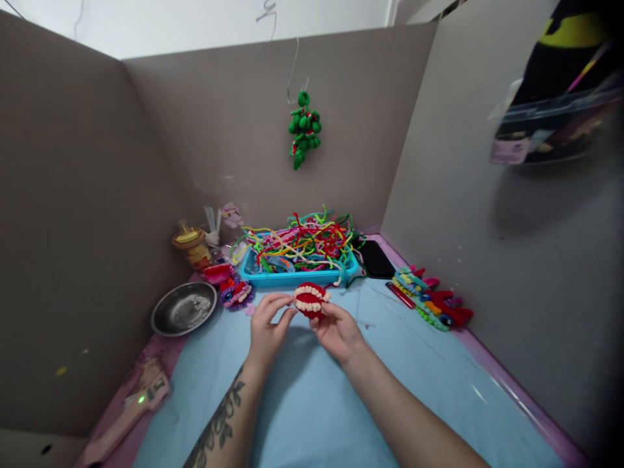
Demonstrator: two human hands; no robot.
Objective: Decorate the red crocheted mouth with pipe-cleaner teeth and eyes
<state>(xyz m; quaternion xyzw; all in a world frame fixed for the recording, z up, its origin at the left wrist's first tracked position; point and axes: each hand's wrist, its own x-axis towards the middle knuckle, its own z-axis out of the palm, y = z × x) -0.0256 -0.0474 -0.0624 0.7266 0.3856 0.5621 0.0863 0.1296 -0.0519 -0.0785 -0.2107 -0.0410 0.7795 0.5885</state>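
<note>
A small red pipe-cleaner mouth with white teeth (pixel 311 299) is held above the light blue mat (pixel 312 403). My left hand (pixel 267 328) pinches its left side with thumb and fingers. My right hand (pixel 336 331) grips its right and lower side. Just behind it stands a turquoise tray (pixel 273 278) heaped with pipe cleaners (pixel 302 242) of many colours.
A metal bowl (pixel 184 308) sits at the left, with small finished pieces (pixel 233 287) and a yellow-capped bottle (pixel 191 246) behind it. A pink glue gun (pixel 127 409) lies near left. Finished colourful pieces (pixel 431 300) and a black phone (pixel 376 259) lie right. A green figure (pixel 303 130) hangs on the cardboard wall.
</note>
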